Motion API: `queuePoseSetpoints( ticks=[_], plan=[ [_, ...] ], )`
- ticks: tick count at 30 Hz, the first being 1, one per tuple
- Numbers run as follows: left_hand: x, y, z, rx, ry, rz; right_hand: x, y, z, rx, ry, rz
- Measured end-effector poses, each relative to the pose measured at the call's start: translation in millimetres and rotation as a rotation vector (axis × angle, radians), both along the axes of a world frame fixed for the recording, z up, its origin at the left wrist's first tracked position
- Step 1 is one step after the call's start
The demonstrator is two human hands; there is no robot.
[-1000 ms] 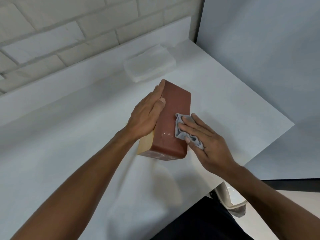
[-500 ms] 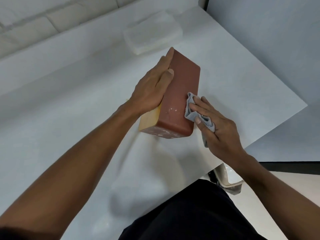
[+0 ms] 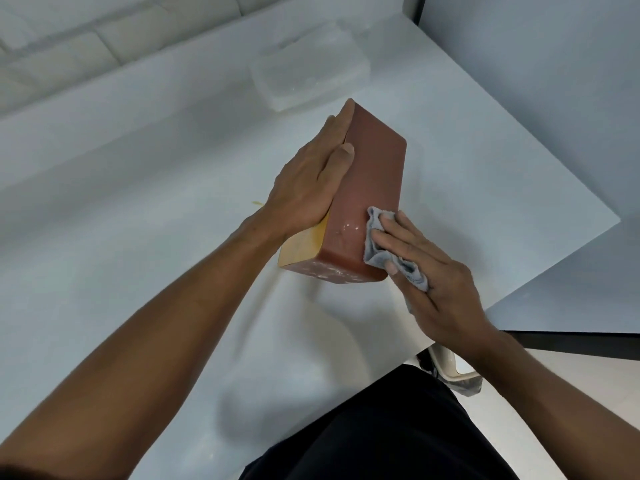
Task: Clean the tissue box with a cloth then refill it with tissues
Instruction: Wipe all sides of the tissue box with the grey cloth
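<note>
Tissue box (image 3: pixel 367 188) lies on table (image 3: pixel 138 202), red-brown face up. Left hand (image 3: pixel 308 188) flat against its left side, fingers straight. Right hand (image 3: pixel 440 282), fingers extended, presses grey cloth (image 3: pixel 375 251) onto near end. Tissue pack (image 3: pixel 308 71) behind, apart.

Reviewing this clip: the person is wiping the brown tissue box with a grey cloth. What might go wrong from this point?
1. The tissue box stands on a side face, steadied only by the left hand lying flat along it. The right hand pressing the cloth sideways might slide or tip it on the smooth table.
2. Droplets shine on the box's near end. If left there, they may dampen tissues from the pack behind.
</note>
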State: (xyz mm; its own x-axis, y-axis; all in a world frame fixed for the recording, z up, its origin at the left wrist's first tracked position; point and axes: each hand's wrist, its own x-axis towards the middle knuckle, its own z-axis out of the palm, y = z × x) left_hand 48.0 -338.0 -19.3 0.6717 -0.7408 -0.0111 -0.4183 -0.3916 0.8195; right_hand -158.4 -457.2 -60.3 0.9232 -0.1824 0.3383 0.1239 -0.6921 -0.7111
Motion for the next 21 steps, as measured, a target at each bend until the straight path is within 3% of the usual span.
queuePoseSetpoints(
  ticks=[5, 16, 21],
  plan=[
    [4.3, 3.5, -4.3, 0.006, -0.015, -0.009, 26.9, 5.3, 12.3, -0.085, -0.027, 0.064],
    [-5.0, -5.4, 5.2, 0.044, -0.079, -0.037, 25.3, 8.1, 10.0, -0.093, -0.083, 0.037],
    [-4.9, -2.4, 8.9, 0.075, -0.066, -0.02, 7.8, -12.9, -0.3, -0.045, -0.019, 0.029]
  ],
)
